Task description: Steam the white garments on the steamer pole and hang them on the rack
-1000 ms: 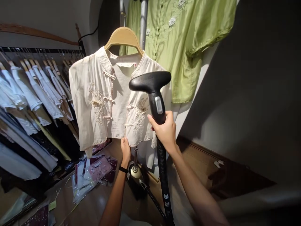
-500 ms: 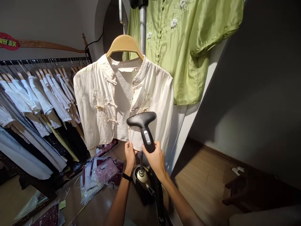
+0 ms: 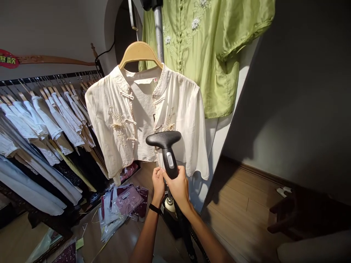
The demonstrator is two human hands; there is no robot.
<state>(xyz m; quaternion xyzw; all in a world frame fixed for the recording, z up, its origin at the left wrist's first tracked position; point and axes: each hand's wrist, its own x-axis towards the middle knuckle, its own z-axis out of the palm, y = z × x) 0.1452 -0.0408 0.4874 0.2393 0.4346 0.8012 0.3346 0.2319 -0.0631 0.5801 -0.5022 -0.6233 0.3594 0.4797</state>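
A cream embroidered jacket (image 3: 101, 106) with knotted fastenings hangs open at the front on a tan hanger (image 3: 139, 53). In my right hand (image 3: 178, 186) is the handle of a black garment steamer head (image 3: 163, 139), held upright over the jacket's lower right front. Close beside it, my left hand (image 3: 158, 182), with a black band on the wrist, pinches the jacket's front edge near the hem. The steamer head partly hides that edge. Behind the jacket hangs a green blouse (image 3: 203, 84) with white flowers.
A rack of clothes (image 3: 55, 120) stands at the left. Plastic-wrapped garments (image 3: 123, 204) lie on the floor. Below my hands are the steamer's base (image 3: 170, 206) and a dark hose. A metal pole (image 3: 159, 33) rises behind the hanger. Dark wooden furniture (image 3: 290, 212) stands at the right.
My left hand has drawn the jacket's front edge a little to the right, closer to my right hand. The right sleeve now hangs farther out. The camera view has shifted slightly.
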